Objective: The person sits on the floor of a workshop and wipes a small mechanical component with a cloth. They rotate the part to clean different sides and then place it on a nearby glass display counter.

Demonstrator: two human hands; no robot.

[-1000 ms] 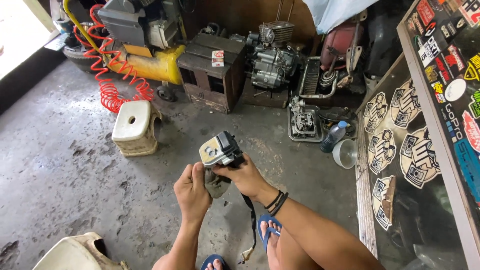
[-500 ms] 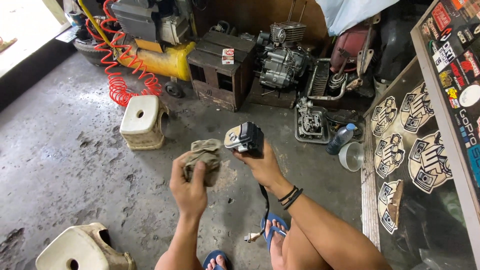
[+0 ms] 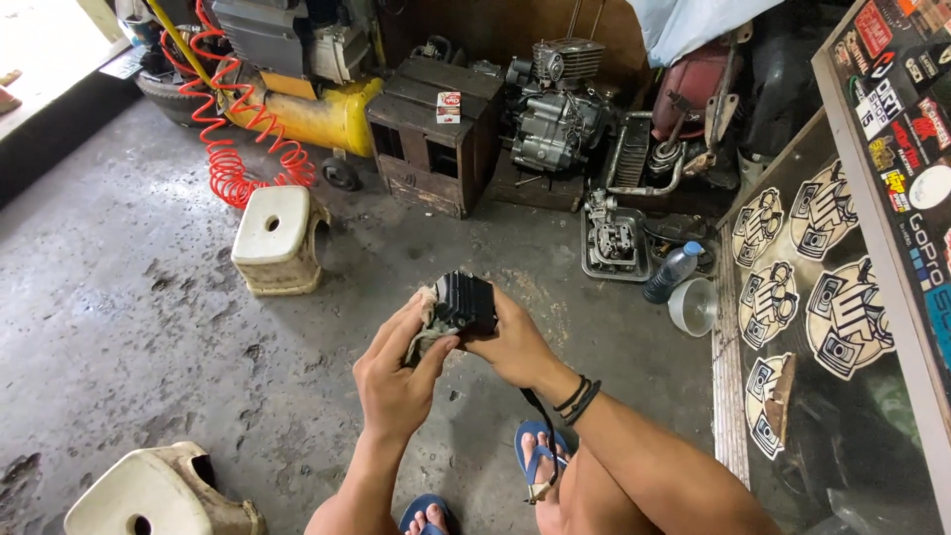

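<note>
Apparently both hands, right hand [image 3: 515, 347] and left hand [image 3: 396, 381], clasp a black part [image 3: 464, 302].

The black part [image 3: 466, 303] in the hands looks like matt, ribbed metal; the rag [image 3: 428, 327] against it is soft, grubby cloth. The floor [image 3: 129, 327] is rough, stained concrete. The near stool [image 3: 149, 495] and far stool [image 3: 275, 238] are dull, scuffed plastic. The crate [image 3: 436, 149] is dark, worn wood. The hose [image 3: 233, 149] is glossy red plastic.

Black finned part [image 3: 466, 302] — rag-wrapped [image 3: 424, 319], held aloft.
</note>
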